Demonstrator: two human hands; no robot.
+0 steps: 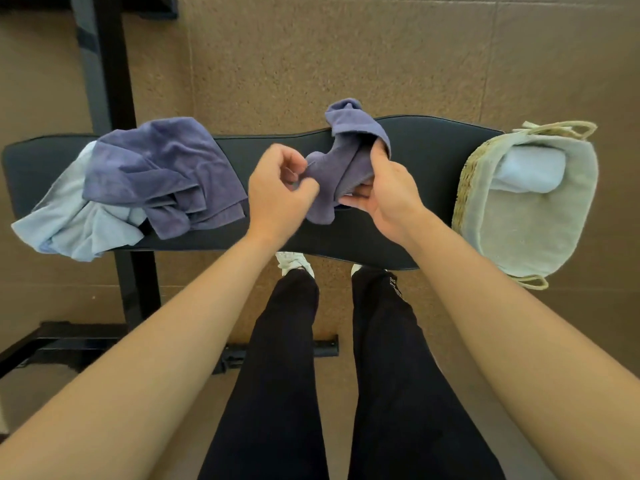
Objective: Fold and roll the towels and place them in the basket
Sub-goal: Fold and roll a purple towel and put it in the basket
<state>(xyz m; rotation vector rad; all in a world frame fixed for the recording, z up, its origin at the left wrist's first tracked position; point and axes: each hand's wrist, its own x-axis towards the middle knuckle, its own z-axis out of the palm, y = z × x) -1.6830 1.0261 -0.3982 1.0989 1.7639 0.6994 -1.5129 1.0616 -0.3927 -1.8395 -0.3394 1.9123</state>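
Landmark: a woven basket [467, 192] with a pale cloth lining and loop handles stood on the right end of the black padded tabletop [429, 147].
Towel in work: a purple towel [346, 157], bunched and partly folded, was held up over the tabletop to the left of the basket, near it but not touching it.
Right hand [388, 195]: on the side of the purple towel nearer the basket, fingers curled round the cloth and gripping it, with the fingertips hidden in the folds.
Left hand [277, 192]: on the side of that towel farther from the basket, fingers curled, thumb and fingertips pinching a loose edge of it.
Inside the basket: one rolled pale blue towel [526, 171] lay against the far wall, while the rest of the lining was bare.
Purple pile [162, 171]: more purple towels lay crumpled on the tabletop, well to the left of the basket, beyond both hands.
Light blue towels [69, 216]: these lay farthest from the basket, partly under the purple pile and hanging over the tabletop's left end.
Person: dark trousers [381, 375] and white shoes [294, 265] showed below the tabletop, down and to the left of the basket.
Floor [346, 57]: brown and speckled, all round the basket's end of the tabletop.
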